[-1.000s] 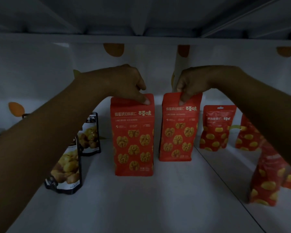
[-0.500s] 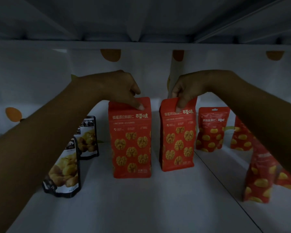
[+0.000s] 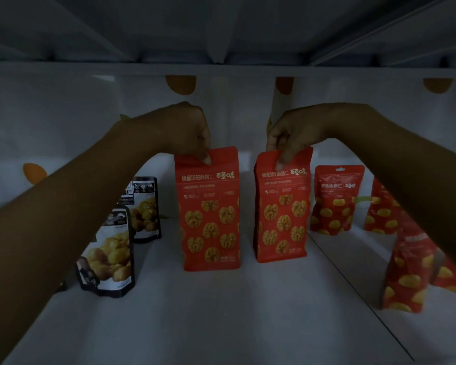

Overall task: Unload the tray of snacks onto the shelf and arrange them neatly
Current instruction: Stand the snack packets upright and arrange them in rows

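Two tall red walnut snack bags stand upright side by side on the white shelf (image 3: 221, 312). My left hand (image 3: 184, 130) pinches the top edge of the left walnut bag (image 3: 208, 214). Beside it, my right hand (image 3: 290, 135) pinches the top edge of the right walnut bag (image 3: 282, 209), which is turned slightly to the left. A narrow gap separates the two bags. The tray is not in view.
Two black-trimmed chestnut bags (image 3: 111, 254) (image 3: 145, 209) stand at the left. Red bags with yellow kernels stand at the right, back (image 3: 334, 201) and front (image 3: 411, 275). A dotted white back wall and the underside of a shelf close in above.
Both bags have been lowered and set straighter on the shelf; my left hand's pinch has moved toward the left corner of its bag. The view has shifted slightly.
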